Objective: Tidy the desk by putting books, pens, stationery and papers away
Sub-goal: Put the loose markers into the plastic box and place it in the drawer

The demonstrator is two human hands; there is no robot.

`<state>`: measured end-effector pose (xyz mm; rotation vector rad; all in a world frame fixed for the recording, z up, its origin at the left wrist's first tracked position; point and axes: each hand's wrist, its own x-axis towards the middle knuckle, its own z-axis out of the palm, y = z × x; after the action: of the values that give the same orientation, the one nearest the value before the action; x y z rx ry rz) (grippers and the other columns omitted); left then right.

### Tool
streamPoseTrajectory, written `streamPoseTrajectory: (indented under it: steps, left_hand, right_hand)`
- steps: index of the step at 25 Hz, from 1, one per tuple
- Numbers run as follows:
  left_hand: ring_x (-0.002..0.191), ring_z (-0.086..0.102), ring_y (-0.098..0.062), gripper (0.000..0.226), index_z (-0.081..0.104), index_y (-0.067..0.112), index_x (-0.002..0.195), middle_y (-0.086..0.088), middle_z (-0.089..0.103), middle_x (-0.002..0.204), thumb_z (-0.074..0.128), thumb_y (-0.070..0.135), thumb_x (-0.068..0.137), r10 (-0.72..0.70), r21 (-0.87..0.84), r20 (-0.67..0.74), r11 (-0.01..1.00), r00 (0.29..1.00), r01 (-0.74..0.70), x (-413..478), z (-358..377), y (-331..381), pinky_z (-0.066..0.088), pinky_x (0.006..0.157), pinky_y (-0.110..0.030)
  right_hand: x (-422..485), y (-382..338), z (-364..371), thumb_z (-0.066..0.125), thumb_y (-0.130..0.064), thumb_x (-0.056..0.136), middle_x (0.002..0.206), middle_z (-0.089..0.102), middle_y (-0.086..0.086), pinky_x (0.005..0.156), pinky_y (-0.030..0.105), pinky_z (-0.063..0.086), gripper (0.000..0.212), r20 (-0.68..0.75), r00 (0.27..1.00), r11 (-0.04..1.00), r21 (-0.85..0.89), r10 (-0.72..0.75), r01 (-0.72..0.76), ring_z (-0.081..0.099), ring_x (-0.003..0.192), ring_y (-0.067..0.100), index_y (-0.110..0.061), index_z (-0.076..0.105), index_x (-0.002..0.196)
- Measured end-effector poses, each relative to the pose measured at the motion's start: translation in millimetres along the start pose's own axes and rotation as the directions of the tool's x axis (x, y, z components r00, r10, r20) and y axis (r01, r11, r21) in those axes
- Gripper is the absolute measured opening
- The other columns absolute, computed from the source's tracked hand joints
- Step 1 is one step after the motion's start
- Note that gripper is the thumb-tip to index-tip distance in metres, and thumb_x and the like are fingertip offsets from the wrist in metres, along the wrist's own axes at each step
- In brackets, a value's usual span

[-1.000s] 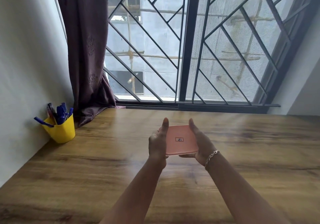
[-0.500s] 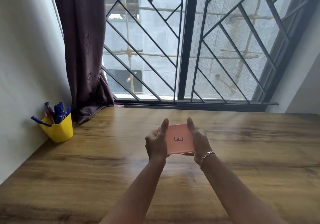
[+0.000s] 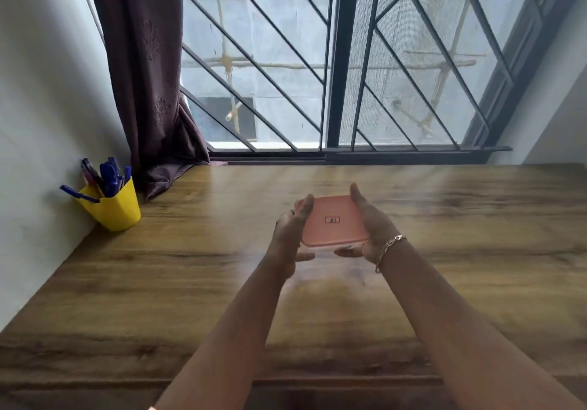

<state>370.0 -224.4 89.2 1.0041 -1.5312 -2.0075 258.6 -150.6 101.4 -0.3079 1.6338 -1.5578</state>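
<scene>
A flat salmon-pink box [image 3: 333, 222] with a small dark label on its lid is held just above the middle of the wooden desk [image 3: 190, 282]. My left hand [image 3: 290, 235] grips its left side, thumb up along the edge and fingers curled underneath. On the opposite side my right hand [image 3: 371, 228], with a bracelet at the wrist, holds it the same way. A yellow pen cup [image 3: 111, 209] full of blue pens stands at the back left against the wall.
A dark curtain [image 3: 149, 92] hangs at the back left, its hem lying on the desk beside the cup. A barred window [image 3: 333, 60] runs along the desk's far edge. White walls close both sides.
The hands and the box stay together over the desk's middle. The view has tipped downward, so the desk's near edge now shows at the bottom.
</scene>
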Motion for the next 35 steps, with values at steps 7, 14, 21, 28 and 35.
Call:
streamPoseTrajectory:
  steps: [7, 14, 21, 28, 35]
  left_hand:
    - [0.095, 0.06, -0.03, 0.032, 0.057, 0.028, 0.089, -0.003, 0.063, 0.094, 0.047, 0.059, 0.088, -0.049, -0.086, -0.072, 0.995, 0.996, 0.043, -36, -16, -5, 0.054, 0.083, -0.048]
    - [0.087, 0.059, -0.026, 0.037, 0.056, 0.019, 0.099, -0.001, 0.063, 0.089, 0.044, 0.054, 0.092, -0.062, -0.074, -0.19, 0.996, 0.98, 0.049, -73, -34, -40, 0.046, 0.091, -0.045]
    - [0.067, 0.059, -0.023, 0.034, 0.053, 0.007, 0.108, -0.01, 0.061, 0.079, 0.033, 0.033, 0.102, -0.126, -0.231, -0.255, 0.971, 0.959, 0.066, -93, -51, -70, 0.05, 0.06, -0.029]
    - [0.068, 0.059, -0.022, 0.038, 0.051, 0.001, 0.119, -0.01, 0.061, 0.08, 0.03, 0.028, 0.103, -0.15, -0.338, -0.2, 0.938, 0.968, 0.075, -93, -79, -63, 0.05, 0.06, -0.03]
    - [0.088, 0.06, -0.019, 0.032, 0.058, 0.013, 0.094, -0.008, 0.067, 0.098, 0.037, 0.036, 0.099, 0.125, -0.048, -0.544, 0.983, 0.83, -0.179, -133, -112, -98, 0.048, 0.077, -0.034]
  right_hand:
    - [-28, 19, 4, 0.041, -0.069, 0.081, 0.104, 0.065, 0.007, 0.096, 0.049, 0.046, 0.056, 0.075, 0.997, 1.0, 0.019, 0.006, -0.007, 0.059, 0.103, 0.029, -0.021, 0.06, 0.1]
    - [-60, 64, 23, 0.041, -0.054, 0.092, 0.079, 0.061, 0.001, 0.076, 0.04, 0.046, 0.036, 0.071, 0.995, 0.996, 0.051, 0.068, -0.072, 0.058, 0.078, 0.024, -0.021, 0.053, 0.083]
    - [-79, 111, 50, 0.042, -0.028, 0.098, 0.079, 0.062, 0.008, 0.083, 0.059, 0.047, 0.023, -0.004, 0.985, 0.961, 0.219, 0.173, -0.168, 0.061, 0.07, 0.026, -0.014, 0.054, 0.086]
    - [-83, 113, 72, 0.043, -0.032, 0.097, 0.089, 0.064, 0.012, 0.099, 0.058, 0.04, 0.029, 0.034, 0.985, 0.948, 0.268, 0.168, -0.171, 0.062, 0.075, 0.03, -0.005, 0.056, 0.097]
    - [-105, 150, 57, 0.046, -0.022, 0.097, 0.061, 0.062, -0.005, 0.048, 0.016, 0.04, 0.028, -0.541, 0.83, 0.911, 0.258, -0.139, 0.321, 0.053, 0.053, 0.004, -0.018, 0.052, 0.07]
